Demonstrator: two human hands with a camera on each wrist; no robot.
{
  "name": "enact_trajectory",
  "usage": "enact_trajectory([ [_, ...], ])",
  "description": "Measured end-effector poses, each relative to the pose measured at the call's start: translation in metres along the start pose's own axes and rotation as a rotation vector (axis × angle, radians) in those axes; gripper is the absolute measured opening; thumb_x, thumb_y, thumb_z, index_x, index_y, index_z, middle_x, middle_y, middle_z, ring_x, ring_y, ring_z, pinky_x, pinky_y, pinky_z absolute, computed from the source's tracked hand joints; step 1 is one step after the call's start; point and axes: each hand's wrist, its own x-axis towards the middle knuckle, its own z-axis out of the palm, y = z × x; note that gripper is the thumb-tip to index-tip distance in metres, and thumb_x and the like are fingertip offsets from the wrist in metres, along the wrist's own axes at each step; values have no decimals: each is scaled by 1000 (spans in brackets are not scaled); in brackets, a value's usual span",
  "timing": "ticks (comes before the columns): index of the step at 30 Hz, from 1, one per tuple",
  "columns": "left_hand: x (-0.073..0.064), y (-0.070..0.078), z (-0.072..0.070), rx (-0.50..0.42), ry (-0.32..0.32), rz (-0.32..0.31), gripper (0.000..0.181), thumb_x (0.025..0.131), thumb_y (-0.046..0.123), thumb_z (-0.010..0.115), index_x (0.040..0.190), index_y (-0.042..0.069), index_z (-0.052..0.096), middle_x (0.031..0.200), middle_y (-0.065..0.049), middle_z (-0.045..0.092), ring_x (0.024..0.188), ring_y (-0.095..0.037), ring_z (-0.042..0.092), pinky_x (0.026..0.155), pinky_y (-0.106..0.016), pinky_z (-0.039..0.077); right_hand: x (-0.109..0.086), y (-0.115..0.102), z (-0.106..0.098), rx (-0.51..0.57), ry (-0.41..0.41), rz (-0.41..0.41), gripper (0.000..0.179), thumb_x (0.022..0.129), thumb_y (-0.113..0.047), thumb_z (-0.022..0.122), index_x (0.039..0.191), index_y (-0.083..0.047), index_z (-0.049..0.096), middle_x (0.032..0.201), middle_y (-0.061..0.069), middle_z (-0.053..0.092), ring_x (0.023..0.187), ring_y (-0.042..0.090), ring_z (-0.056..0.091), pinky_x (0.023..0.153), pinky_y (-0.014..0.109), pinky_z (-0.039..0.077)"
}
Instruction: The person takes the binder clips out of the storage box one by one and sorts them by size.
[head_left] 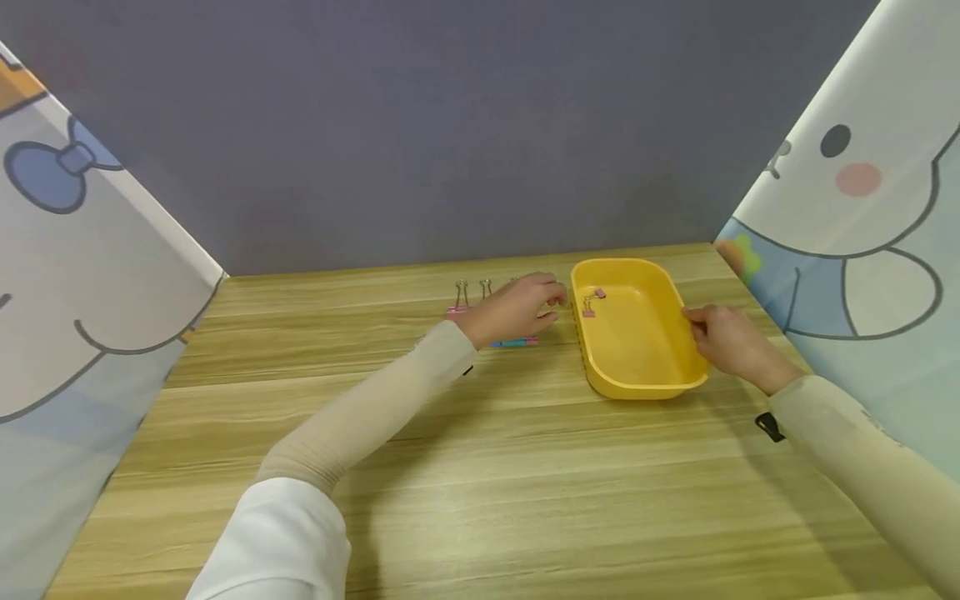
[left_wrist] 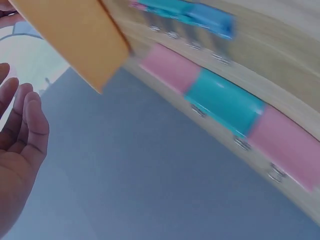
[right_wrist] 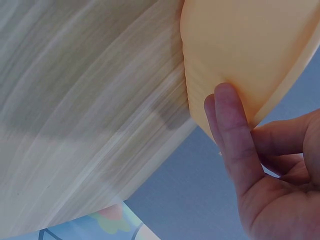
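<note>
A yellow plastic basket (head_left: pixel 633 333) stands at the right of the table, two small pink binder clips (head_left: pixel 589 303) lying inside by its left wall. My right hand (head_left: pixel 731 343) pinches the basket's right rim between thumb and fingers, as the right wrist view also shows. Just left of the basket hovers my left hand (head_left: pixel 517 307), its fingers loosely bent with nothing between them. Under and behind it are pink and teal binder clips (left_wrist: pixel 225 102) in a row, partly hidden from the head view. A second row of teal and blue clips (left_wrist: pixel 187 12) lies nearer me.
The wood-grain table (head_left: pixel 480 467) meets a dark grey panel (head_left: pixel 465 133) at its back edge. Cartoon-printed sheets (head_left: pixel 862 208) flank both sides. A black strap end (head_left: pixel 769 427) shows beside the right sleeve.
</note>
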Motion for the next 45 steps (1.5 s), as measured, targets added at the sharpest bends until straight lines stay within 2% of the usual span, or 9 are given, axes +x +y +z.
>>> enact_trajectory([
  [6, 24, 14, 1, 7, 16, 27, 22, 92, 22, 64, 111, 12, 63, 108, 2, 58, 92, -8, 51, 78, -18, 41, 0, -1, 0, 16, -14, 9, 34, 89, 2, 51, 119, 18, 53, 110, 38, 54, 63, 26, 49, 52, 34, 40],
  [9, 34, 20, 1, 14, -7, 19, 25, 92, 24, 63, 114, 12, 63, 110, 1, 58, 94, -10, 51, 81, -18, 40, 0, -3, 1, 18, -14, 11, 34, 89, 3, 52, 120, 18, 53, 110, 38, 55, 62, 26, 49, 52, 34, 40],
  [12, 45, 26, 3, 62, -34, 13, 25, 94, 22, 61, 116, 12, 61, 114, 0, 58, 100, -12, 52, 93, -19, 36, 0, -5, 0, 22, -13, 11, 34, 89, 3, 52, 119, 18, 53, 112, 37, 54, 63, 26, 49, 53, 34, 40],
  [15, 54, 31, 9, 149, -41, 8, 24, 94, 23, 59, 115, 11, 62, 111, 1, 60, 103, -14, 52, 98, -22, 32, 0, -6, 0, 19, -12, 8, 33, 89, 3, 51, 119, 17, 54, 112, 37, 54, 63, 26, 48, 55, 35, 40],
  [21, 69, 36, 23, 254, -56, -45, 29, 93, 29, 61, 116, 12, 65, 109, 1, 63, 99, -16, 51, 90, -26, 36, 0, -11, 0, 12, -9, 12, 33, 88, 3, 50, 118, 16, 56, 113, 35, 55, 63, 26, 47, 56, 35, 39],
  [27, 76, 36, 32, 253, -72, -131, 27, 92, 30, 63, 112, 12, 66, 105, 2, 63, 96, -17, 49, 85, -30, 39, -1, -12, 2, 8, 2, 0, 32, 89, 3, 51, 118, 16, 56, 112, 35, 56, 66, 27, 49, 59, 37, 41],
  [33, 80, 37, 40, 227, -100, -196, 11, 91, 22, 62, 84, 14, 64, 81, 2, 59, 86, -17, 49, 78, -33, 40, -1, -14, 3, 18, 8, -6, 32, 89, 4, 51, 117, 16, 56, 111, 35, 57, 67, 28, 50, 60, 38, 43],
  [40, 81, 41, 48, 268, -80, -237, 24, 89, 7, 56, 67, 16, 54, 65, 3, 51, 74, -15, 44, 69, -28, 33, -2, -15, 4, 17, 26, -13, 31, 88, 5, 50, 117, 16, 57, 111, 35, 57, 71, 30, 55, 61, 41, 46],
  [45, 82, 41, 53, 329, -84, -247, 24, 90, 5, 54, 69, 17, 56, 67, 4, 54, 73, -14, 44, 69, -27, 34, -3, -19, 4, 23, 31, -21, 31, 88, 5, 50, 116, 16, 57, 111, 35, 57, 74, 32, 57, 64, 43, 47],
])
